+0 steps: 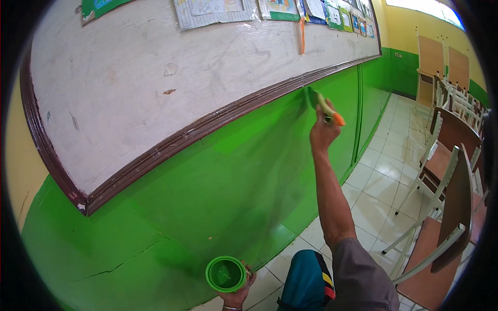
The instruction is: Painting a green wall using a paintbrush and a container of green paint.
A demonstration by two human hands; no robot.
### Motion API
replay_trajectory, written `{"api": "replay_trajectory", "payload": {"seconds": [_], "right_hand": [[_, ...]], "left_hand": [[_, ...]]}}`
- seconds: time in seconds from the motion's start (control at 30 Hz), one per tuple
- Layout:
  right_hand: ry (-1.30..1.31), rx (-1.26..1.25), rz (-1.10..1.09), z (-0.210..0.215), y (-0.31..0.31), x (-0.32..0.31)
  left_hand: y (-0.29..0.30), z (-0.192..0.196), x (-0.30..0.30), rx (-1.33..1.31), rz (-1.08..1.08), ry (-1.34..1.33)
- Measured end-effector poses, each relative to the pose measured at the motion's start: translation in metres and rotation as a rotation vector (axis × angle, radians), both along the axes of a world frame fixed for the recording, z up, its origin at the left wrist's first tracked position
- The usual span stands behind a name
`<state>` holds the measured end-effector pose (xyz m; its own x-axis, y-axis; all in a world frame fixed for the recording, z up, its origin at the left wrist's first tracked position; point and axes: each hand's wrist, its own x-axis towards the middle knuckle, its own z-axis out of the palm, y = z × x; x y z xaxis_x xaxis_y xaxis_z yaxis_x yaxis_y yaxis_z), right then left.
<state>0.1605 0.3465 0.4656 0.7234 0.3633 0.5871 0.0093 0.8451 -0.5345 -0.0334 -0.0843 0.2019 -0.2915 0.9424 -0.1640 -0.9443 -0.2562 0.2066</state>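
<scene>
Right hand (322, 130): fingers wrapped round brush (324, 106) handle, arm stretched to 12 o'clock.
Brush: long axis tilts toward 11 o'clock, bristles touching green wall (228, 176) just under board (171, 67) trim.
Left hand (237, 296): clasps paint cup (225, 273), at 7 o'clock, well apart from brush.

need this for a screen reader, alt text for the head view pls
A person's right hand holds a paintbrush against a green wall just under a whiteboard's brown frame, while the left hand holds a cup of green paint.
</scene>
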Motion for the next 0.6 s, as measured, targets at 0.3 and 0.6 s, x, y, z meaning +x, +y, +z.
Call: {"api": "replay_trajectory", "payload": {"seconds": [0.3, 0.6], "right_hand": [[-0.438, 0.182, -0.227, -0.001, -0.078, -0.066], [-0.564, 0.278, -0.175, -0.002, -0.129, -0.094]], "left_hand": [[-0.004, 0.000, 0.000, 0.036, 0.018, -0.077], [-0.008, -0.001, -0.009, 0.220, -0.031, -0.018]]}}
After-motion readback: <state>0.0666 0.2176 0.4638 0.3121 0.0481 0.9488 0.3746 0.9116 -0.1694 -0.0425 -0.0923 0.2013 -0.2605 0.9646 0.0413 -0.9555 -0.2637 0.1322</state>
